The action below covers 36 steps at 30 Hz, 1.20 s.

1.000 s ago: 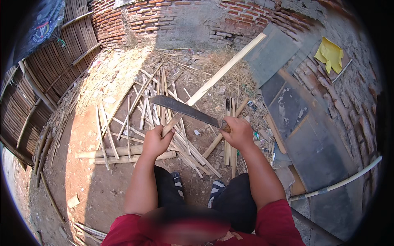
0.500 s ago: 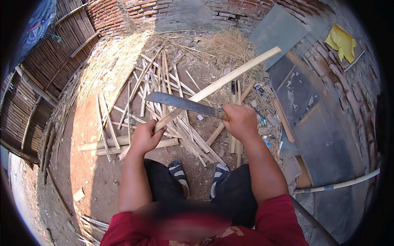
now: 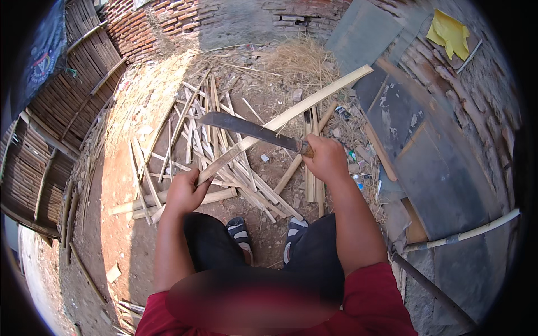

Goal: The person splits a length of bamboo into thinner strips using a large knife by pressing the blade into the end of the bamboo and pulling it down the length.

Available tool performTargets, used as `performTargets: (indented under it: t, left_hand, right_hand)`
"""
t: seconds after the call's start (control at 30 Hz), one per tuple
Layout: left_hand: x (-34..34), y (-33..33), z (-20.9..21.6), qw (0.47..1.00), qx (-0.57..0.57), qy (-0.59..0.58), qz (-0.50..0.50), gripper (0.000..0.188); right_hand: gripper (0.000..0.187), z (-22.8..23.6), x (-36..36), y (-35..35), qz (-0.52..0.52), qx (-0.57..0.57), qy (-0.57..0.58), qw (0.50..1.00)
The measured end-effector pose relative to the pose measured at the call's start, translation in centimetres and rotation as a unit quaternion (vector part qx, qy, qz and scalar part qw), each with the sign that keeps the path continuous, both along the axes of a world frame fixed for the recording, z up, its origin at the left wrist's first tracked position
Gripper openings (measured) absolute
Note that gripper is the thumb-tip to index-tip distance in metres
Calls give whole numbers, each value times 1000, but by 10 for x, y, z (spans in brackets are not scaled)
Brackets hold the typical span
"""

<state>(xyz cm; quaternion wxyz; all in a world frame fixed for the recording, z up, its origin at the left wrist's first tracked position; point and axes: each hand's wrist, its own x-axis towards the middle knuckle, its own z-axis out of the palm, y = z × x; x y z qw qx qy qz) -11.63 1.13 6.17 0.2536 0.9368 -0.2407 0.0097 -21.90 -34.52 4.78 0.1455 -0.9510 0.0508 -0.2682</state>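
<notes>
My left hand (image 3: 186, 191) is closed around the near end of a long, flat bamboo strip (image 3: 319, 101), which slants up to the far right. In my right hand (image 3: 327, 159) is the handle of a machete (image 3: 238, 126), its dark, broad blade pointing left. The blade lies across the strip, between my two hands, and a thin shaving stands up beside it. Beneath them on the ground spreads a loose heap of split bamboo strips (image 3: 216, 137). Thicker bamboo poles (image 3: 216, 196) lie just beyond my left knee.
Dry straw (image 3: 300, 59) lies by the brick wall (image 3: 168, 17). Dark panels (image 3: 443, 168) lean along the right, with a yellow cloth (image 3: 450, 35) above. A pale pole (image 3: 471, 232) sticks in from the right. A slatted bamboo wall (image 3: 78, 95) stands left. Both sandalled feet (image 3: 240, 232) are on dirt ground.
The machete blade has shifted along the bamboo strip, away from my left hand, and tilts more downward toward its handle. A thin shaving now shows at the strip. The view has turned slightly.
</notes>
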Motion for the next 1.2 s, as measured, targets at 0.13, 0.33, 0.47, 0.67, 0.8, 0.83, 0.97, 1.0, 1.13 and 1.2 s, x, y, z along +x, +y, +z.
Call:
performTargets:
  t: [0.13, 0.33, 0.47, 0.67, 0.8, 0.83, 0.97, 1.0, 1.13, 1.2]
  left_hand:
    - [5, 3, -37, 999, -19, 9, 34, 39]
    - [16, 7, -52, 999, -4, 34, 13, 36]
    - [13, 26, -45, 997, -44, 58, 20, 36]
    - [12, 25, -44, 998, -16, 38, 42, 35]
    - [15, 21, -52, 996, -54, 65, 25, 36]
    - [16, 22, -54, 997, -53, 57, 19, 36]
    - [13, 23, -51, 998, -56, -15, 40, 32]
    - [14, 23, -52, 997, -48, -42, 47, 30]
    - [20, 20, -55, 990, -17, -113, 77, 26]
    - [20, 15, -55, 986, 8, -144, 82, 26]
  right_hand:
    - [30, 1, 11, -34, -130, 98, 68, 984]
    - [27, -8, 18, 13, 72, -34, 53, 995]
    - [26, -19, 26, -16, -1, 55, 27, 998]
    - [30, -18, 17, -45, -124, 180, 8, 976]
    - [33, -5, 16, -13, 35, 51, 9, 998]
    - [33, -3, 16, -11, 70, 15, 3, 997]
    - [29, -10, 16, -39, -54, 111, 15, 992]
    - [28, -11, 16, -50, -115, 173, 20, 978]
    - [28, -13, 9, -56, -183, 186, -32, 965]
    - [28, 3, 3, -34, -116, 165, 16, 979]
